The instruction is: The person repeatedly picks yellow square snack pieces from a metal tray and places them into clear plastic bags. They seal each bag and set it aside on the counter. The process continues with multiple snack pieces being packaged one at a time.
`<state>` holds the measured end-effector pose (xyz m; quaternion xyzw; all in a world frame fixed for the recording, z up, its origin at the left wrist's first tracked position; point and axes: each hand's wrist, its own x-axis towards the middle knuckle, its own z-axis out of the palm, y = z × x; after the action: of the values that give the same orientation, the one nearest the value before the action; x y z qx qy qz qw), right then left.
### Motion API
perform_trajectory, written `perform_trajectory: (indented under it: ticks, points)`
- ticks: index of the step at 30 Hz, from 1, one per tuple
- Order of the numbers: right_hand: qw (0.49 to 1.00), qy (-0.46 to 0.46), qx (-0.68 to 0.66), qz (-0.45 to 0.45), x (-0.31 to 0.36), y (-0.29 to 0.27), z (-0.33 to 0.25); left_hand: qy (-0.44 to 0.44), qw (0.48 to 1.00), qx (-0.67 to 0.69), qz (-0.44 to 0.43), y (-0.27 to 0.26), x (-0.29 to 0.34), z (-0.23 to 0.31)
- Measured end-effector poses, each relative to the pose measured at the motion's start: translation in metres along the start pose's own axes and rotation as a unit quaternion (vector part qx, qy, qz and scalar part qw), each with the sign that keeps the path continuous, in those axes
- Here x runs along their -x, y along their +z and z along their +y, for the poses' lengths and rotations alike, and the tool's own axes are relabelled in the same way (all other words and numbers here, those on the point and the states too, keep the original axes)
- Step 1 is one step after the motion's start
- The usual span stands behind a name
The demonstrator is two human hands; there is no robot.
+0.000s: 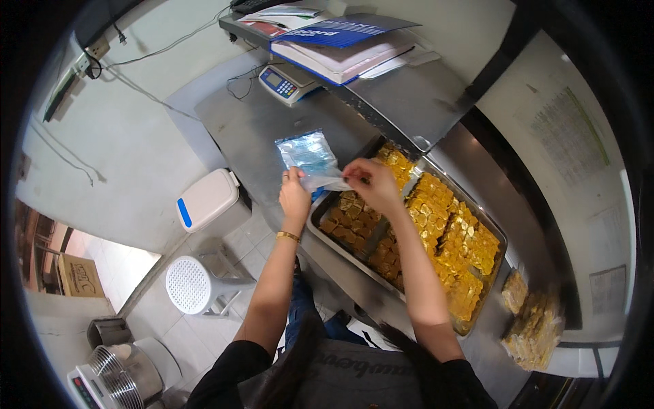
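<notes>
A clear plastic bag with a bluish, shiny printed face (310,153) is stretched between my two hands above the steel table. My left hand (295,198) is closed on the bag's near left edge. At its right edge, the fingertips of my right hand (376,185) pinch the plastic. Directly below my right hand and forearm lies a large metal tray (332,240) with rows of golden-brown square pieces (429,211), some topped with pale flakes. My right forearm hides part of these pieces.
A digital scale (286,83) and a raised steel shelf (415,102) bearing a blue binder (340,51) stand at the back. Filled clear bags (535,330) lie right of the tray. Left of the table are a lidded bin (211,198) and a white stool (189,285).
</notes>
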<state>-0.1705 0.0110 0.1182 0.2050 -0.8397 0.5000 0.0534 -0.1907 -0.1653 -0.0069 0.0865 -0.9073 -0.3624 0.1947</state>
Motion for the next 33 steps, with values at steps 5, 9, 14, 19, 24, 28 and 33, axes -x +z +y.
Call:
perform_trajectory:
  ticks: [5, 9, 14, 19, 24, 28, 33]
  points:
    - [0.979, 0.09, -0.178, 0.05, 0.051, -0.082, -0.013, -0.006, 0.999, -0.046, -0.027, -0.002, -0.013, -0.01]
    - [0.965, 0.124, -0.213, 0.087, 0.087, -0.121, -0.017, 0.045, 0.973, -0.091, -0.206, -0.015, -0.029, -0.03]
    - [0.966, 0.135, -0.208, 0.071, 0.125, -0.147, -0.018, 0.029, 0.926, 0.01, -0.377, -0.055, -0.05, -0.023]
    - [0.966, 0.133, -0.217, 0.043, 0.15, -0.164, -0.026, 0.085, 0.96, -0.205, -0.172, -0.122, 0.002, 0.101]
    - [0.982, 0.117, -0.151, -0.005, 0.157, -0.156, -0.044, 0.352, 0.929, -0.041, -0.109, -0.093, 0.063, 0.21]
    - [0.986, 0.145, -0.024, 0.073, 0.182, -0.16, -0.041, 0.324, 0.941, 0.049, -0.088, -0.087, 0.071, 0.21]
    - [0.967, 0.214, -0.104, 0.095, 0.225, -0.172, -0.014, 0.219, 0.934, 0.229, -0.164, -0.088, 0.068, 0.166]
